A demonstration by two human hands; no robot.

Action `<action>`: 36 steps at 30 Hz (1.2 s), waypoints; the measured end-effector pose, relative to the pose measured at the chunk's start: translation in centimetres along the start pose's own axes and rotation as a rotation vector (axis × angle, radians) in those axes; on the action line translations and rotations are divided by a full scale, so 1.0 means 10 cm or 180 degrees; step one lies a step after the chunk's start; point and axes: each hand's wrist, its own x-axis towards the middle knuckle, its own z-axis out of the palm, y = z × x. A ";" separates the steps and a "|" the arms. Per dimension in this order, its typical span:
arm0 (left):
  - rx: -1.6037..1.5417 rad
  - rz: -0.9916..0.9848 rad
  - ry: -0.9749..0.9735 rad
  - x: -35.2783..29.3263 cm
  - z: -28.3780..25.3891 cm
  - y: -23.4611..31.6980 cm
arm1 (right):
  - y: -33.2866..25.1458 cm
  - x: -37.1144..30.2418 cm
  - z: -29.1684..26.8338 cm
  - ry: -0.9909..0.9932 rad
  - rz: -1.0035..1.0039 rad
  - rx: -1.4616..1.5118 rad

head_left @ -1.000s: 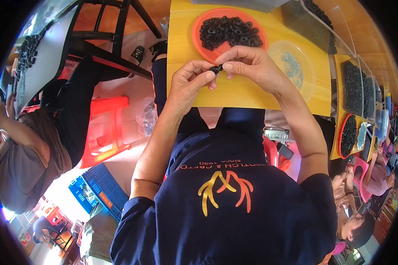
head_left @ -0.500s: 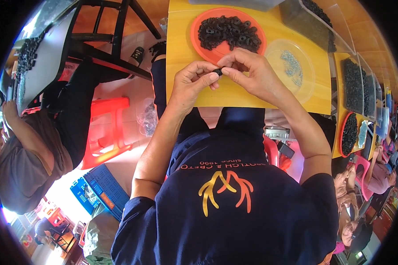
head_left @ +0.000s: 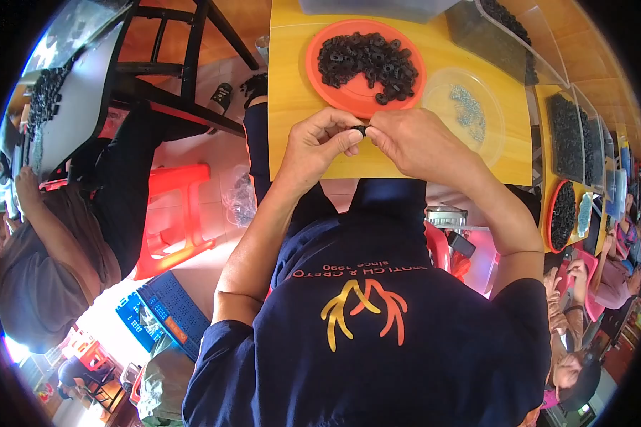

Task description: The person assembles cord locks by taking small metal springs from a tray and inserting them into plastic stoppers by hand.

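Over the near part of the yellow tabletop, my left hand pinches a small black part between thumb and fingers. My right hand closes on the same piece from the other side, its fingers curled and partly hidden. Just beyond both hands lies a round orange-red plate with a heap of small black parts on it. To the right of the plate, a shallow clear round dish holds many tiny silvery pieces, too small to name.
Clear plastic bins with black parts stand at the far right of the yellow table. On the left are a red stool, a blue crate and a person at another table. More people sit at the right.
Both hands have come slightly nearer to me with the black part. My right hand has rolled over, and its fingers are more curled around the piece.
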 end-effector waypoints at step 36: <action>0.0558 0.0651 -0.0327 0.12 0.00 0.25 | 0.23 -0.03 0.36 -0.0660 0.0284 0.4923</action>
